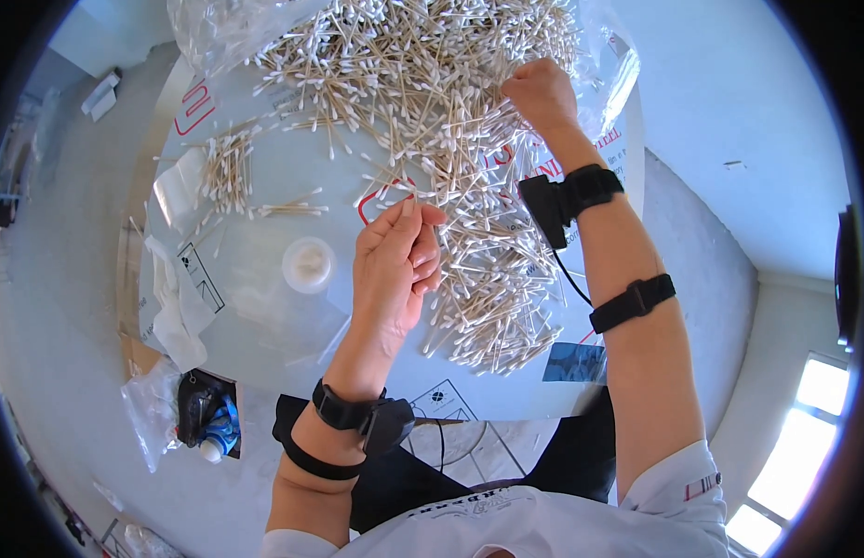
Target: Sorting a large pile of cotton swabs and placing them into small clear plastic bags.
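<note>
Bright daylight glares white through the window [791,453].

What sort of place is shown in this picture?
It looks like a plain indoor room, perhaps a small workshop, though I cannot be sure: a table heaped with loose cotton swabs, a grey floor and a bright window at lower right.

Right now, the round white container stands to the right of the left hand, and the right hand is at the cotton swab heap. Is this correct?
No: in the head view, the round white container stands to the left of the left hand. The right hand is indeed at the cotton swab heap.
</note>
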Motion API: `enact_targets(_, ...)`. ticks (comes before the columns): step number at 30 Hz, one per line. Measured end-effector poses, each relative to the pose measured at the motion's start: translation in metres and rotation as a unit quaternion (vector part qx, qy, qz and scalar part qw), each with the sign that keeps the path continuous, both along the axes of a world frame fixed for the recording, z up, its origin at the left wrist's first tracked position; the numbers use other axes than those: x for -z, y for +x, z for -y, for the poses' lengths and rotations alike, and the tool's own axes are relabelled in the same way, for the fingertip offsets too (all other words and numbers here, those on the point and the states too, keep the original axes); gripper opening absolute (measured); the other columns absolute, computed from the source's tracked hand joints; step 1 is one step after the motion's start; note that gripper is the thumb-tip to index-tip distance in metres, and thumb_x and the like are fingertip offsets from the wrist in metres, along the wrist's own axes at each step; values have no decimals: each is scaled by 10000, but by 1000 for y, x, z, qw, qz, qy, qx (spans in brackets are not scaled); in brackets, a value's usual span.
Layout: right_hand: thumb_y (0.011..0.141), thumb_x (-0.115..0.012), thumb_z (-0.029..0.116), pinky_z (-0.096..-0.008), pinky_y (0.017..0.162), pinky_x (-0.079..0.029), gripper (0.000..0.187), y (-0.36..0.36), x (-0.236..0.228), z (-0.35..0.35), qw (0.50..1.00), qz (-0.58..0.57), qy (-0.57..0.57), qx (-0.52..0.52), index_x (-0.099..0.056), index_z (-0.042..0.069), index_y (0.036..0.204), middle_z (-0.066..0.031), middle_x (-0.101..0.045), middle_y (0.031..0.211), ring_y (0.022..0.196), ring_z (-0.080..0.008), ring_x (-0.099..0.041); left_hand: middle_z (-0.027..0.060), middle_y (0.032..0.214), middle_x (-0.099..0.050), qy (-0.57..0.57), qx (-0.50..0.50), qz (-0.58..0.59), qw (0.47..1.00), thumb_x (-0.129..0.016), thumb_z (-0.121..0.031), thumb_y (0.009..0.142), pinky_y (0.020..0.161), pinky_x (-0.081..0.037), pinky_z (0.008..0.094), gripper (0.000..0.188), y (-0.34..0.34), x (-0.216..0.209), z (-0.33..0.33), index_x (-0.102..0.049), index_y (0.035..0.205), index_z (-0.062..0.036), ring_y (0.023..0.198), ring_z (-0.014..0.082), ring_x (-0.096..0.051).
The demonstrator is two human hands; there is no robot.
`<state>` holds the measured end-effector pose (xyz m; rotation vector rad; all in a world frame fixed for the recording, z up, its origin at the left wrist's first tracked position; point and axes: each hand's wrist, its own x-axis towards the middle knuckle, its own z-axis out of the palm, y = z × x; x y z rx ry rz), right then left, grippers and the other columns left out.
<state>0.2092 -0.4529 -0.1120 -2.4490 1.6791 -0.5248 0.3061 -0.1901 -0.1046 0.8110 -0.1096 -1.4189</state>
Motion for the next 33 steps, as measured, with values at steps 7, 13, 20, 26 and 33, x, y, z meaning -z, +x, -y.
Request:
enact_targets(7, 753, -626, 45, -186, 393, -199, 131, -26, -43, -39, 780, 413, 466, 53, -633, -86, 745, -35, -544, 634, 455, -31, -321, -46, 566, -350, -14, 38, -57, 998, -455, -221, 979, 403, -239, 206, 254, 2, -1, -1, -564, 888, -10, 456, 40, -276)
enact_targets(13, 837, -555, 52, -160, 405, -235, 133, -42, -39, -91, 663, 484, 571, 13, -600, -72, 845, -12, -493, 666, 500, -15, -350, -46, 590, -355, -12, 11, -60, 998, -472, -193, 969, 418, -253, 205, 205, -2, 1, -1, -561, 928, -13, 475, 41, -290)
enact_targets(20, 859, -581, 64, -159, 426, -255, 143, -38, -33, -148, 589, 530, 610, 12, -624, -68, 827, -6, -512, 656, 503, -29, -381, -53, 635, -363, -31, 42, -62, 997, -511, -171, 947, 431, -264, 181, 218, -4, 4, 3, -568, 1062, 5, 505, 28, -308)
enact_targets(26, 842, -623, 92, -217, 454, -284, 165, -28, -33, -182, 801, 363, 461, -115, -643, -40, 745, 24, -526, 622, 542, -26, -388, -50, 634, -376, 33, 13, 23, 999, -527, -213, 945, 434, -270, 174, 208, -5, -2, 2, -589, 967, -15, 506, 22, -324)
enact_targets(33, 810, -650, 81, -310, 696, -456, 182, -27, -31, -144, 963, 182, 89, -176, -631, -11, 966, -70, -604, 858, 793, -189, -566, -22, 638, -451, -27, -39, -42, 998, -502, -212, 959, 444, -303, 199, 234, -9, 6, 2, -517, 779, -63, 502, 46, -369)
